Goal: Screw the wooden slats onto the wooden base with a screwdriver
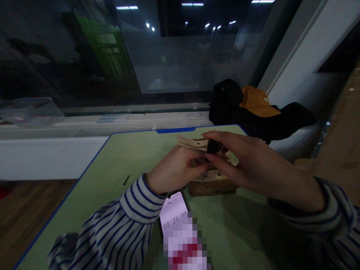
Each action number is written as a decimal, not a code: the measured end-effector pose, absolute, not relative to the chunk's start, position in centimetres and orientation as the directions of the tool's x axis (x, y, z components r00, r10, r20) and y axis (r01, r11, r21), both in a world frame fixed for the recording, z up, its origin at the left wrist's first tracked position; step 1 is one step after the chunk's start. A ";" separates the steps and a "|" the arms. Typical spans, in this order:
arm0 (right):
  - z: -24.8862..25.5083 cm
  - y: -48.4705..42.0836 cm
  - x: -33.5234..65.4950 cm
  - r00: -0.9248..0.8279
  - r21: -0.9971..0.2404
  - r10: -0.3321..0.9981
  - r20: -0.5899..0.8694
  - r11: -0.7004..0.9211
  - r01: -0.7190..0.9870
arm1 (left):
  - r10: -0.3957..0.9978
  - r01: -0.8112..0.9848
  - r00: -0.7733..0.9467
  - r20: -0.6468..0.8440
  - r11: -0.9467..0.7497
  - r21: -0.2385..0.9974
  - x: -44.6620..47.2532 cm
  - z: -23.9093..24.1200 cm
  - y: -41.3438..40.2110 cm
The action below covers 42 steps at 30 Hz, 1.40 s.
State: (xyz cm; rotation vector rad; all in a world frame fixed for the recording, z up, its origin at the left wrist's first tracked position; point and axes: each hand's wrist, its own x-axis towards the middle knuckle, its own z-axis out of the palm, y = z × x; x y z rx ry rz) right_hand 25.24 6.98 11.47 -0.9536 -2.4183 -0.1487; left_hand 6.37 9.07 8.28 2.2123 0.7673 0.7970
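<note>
My left hand (176, 168) is curled closed against a light wooden piece (191, 142) that lies over a wooden base block (212, 184) on the green mat (120, 161). My right hand (250, 165) reaches in from the right, its thumb and fingers pinched on a small dark part (213, 146) held just above the wooden pieces. Both hands meet over the block, and the fingers hide much of it. Both sleeves are striped blue and white.
A phone (177, 221) showing a timer lies on the mat near my left sleeve. A small dark screw-like item (126, 180) lies left on the mat. A black bag (253, 116) and an orange cap (257, 101) sit on the sill by the window.
</note>
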 end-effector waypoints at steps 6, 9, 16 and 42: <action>11.3 7.0 25.4 -0.626 -0.110 0.603 0.494 0.758 0.643 | 0.698 0.308 0.646 0.309 -0.608 0.732 6.3 8.3 9.1; 11.4 7.0 25.4 -0.622 -0.120 0.617 0.482 0.750 0.651 | 0.706 0.327 0.639 0.305 -0.609 0.722 6.3 8.3 9.0; 11.4 7.0 25.2 -0.621 -0.090 0.596 0.508 0.754 0.651 | 0.713 0.329 0.643 0.279 -0.586 0.740 6.3 8.3 9.1; 11.7 7.0 25.0 -0.611 -0.043 0.576 0.543 0.745 0.665 | 0.719 0.349 0.635 0.282 -0.592 0.726 6.4 8.6 9.1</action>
